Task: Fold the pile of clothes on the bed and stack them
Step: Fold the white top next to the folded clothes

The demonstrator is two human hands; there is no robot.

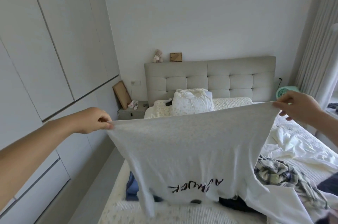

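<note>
Left hand: the left hand (93,120) is pinching one corner of the white T-shirt's (184,152) hem, fingers curled on the edge.
Right hand: the right hand (296,106) is gripping the opposite hem corner, thumb and fingers closed on the cloth.
T-shirt: it is hanging between the two hands, upside down, printed lettering low, sleeves trailing below toward the bed (301,132).
Handling: it is looking light, thin and limp; it is sagging between the hands, so likely needing tension to stay flat. No slipperiness is showing.
Where to hold: probably best kept by the corners, then the shoulders.
Pile: the plaid garment (279,174) and dark clothes (232,203) are lying beneath the right hand, unfolded.
</note>
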